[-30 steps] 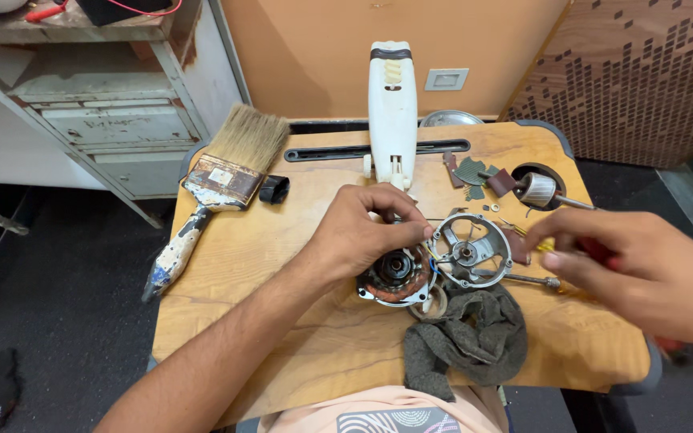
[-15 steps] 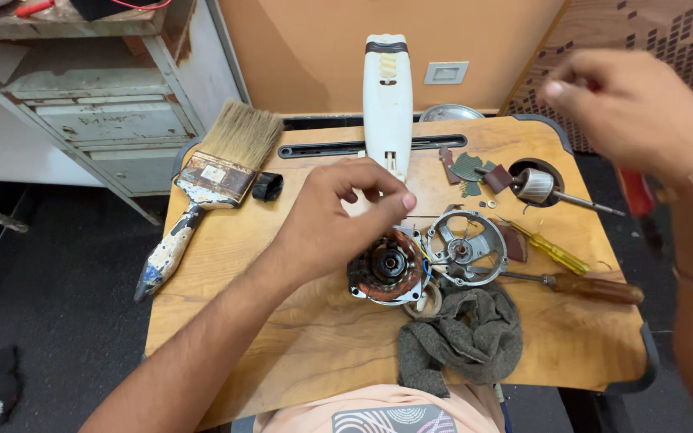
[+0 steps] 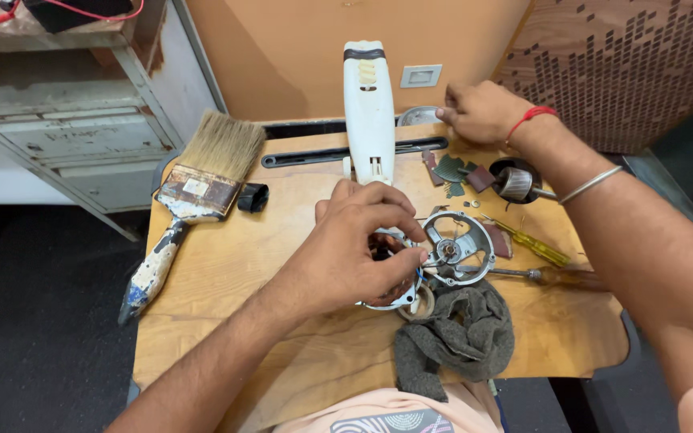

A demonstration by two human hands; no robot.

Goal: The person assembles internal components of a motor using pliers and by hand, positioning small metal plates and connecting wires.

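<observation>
Moved: our right hand (image 3: 481, 111) has gone from up in the air to the far edge of the worktop (image 3: 234, 265), fingers curled loosely beside a metal disc (image 3: 419, 116); whether it holds anything, we cannot tell.
Left hand: our left hand (image 3: 358, 248) stays on the motor stator (image 3: 391, 273), fingertips pinched narrow on its top.
Stator: at the worktop's middle, touching the round metal end bracket (image 3: 459, 247).
Below: a grey rag (image 3: 459, 337).
Right side: a rotor (image 3: 516, 183), a yellow screwdriver (image 3: 535, 244).
Left side: a paintbrush (image 3: 190, 192).
Far edge: a white appliance housing (image 3: 368, 108).
</observation>
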